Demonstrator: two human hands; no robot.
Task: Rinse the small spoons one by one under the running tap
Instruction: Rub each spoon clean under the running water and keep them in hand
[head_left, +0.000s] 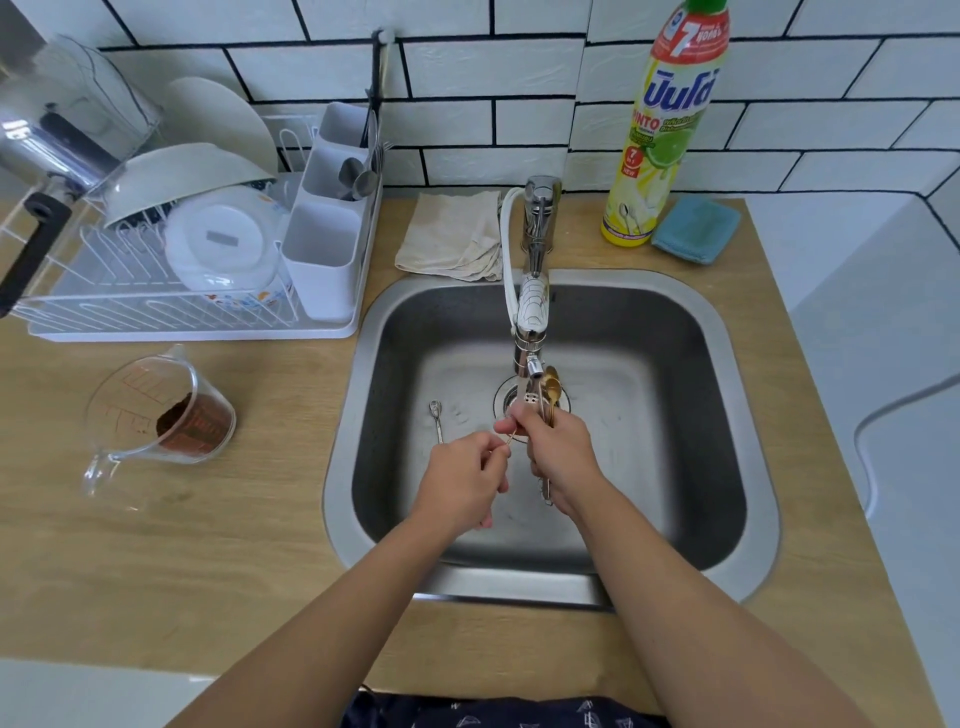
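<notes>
Pinched in our left hand (460, 475) is the handle tip of one thin gold spoon (510, 439), thumb and forefinger closed on it, while our right hand (558, 449) is wrapped tight around a bunch of gold spoons (550, 387) whose bowls stick up just beside the tap (532, 332) nozzle. What matters next is the line of that single spoon: its long axis runs from the left pinch up and to the right toward the right fist, so it looks like it's being passed between hands or drawn out of the bunch, though honestly it's too thin here for us to tell which end is which. The stream should fall right in front of the right knuckles, so the right hand is nearer the water and the left only has a short way up and right to go. One more small silver spoon (436, 423) lies on the sink (691, 332) floor, left of the drain and handle toward us, near the left hand. Plenty of open basin either side, with the nozzle hanging low over the bunch as the only thing to bump.
</notes>
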